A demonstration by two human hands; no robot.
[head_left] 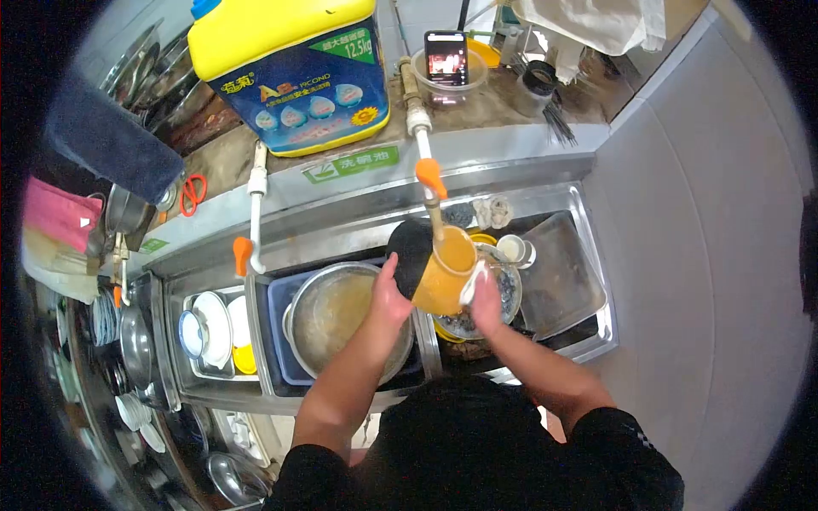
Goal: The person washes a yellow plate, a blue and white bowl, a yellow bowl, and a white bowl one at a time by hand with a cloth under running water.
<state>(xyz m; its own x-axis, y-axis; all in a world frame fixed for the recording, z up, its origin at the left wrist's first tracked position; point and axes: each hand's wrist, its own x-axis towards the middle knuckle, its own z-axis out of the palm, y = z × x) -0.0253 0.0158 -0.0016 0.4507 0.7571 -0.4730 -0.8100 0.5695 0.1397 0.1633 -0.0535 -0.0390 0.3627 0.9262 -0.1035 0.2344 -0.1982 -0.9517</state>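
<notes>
A yellow-orange vessel (pixel 436 292) with a round opening is held tilted beneath the white tap with an orange handle (pixel 431 177). A black round part (pixel 411 257) adjoins its left side. My left hand (pixel 390 296) grips the vessel from the left, thumb up along the black part. My right hand (pixel 486 302) is closed around a white cloth (pixel 474 283) pressed to the vessel's right side. Under the vessel, partly hidden, lies a round metal basin (pixel 511 300) with dark contents. Left of my hands, a large metal pot (pixel 328 319) sits in a blue tub (pixel 278 328).
A metal tray (pixel 558 272) leans at the sink's right, near a white cup (pixel 511 248). Bowls and plates (pixel 211 324) fill the left basin. A second tap (pixel 256 230) projects over the sink. On the ledge stand a large detergent jug (pixel 298 85) and a phone (pixel 446 61).
</notes>
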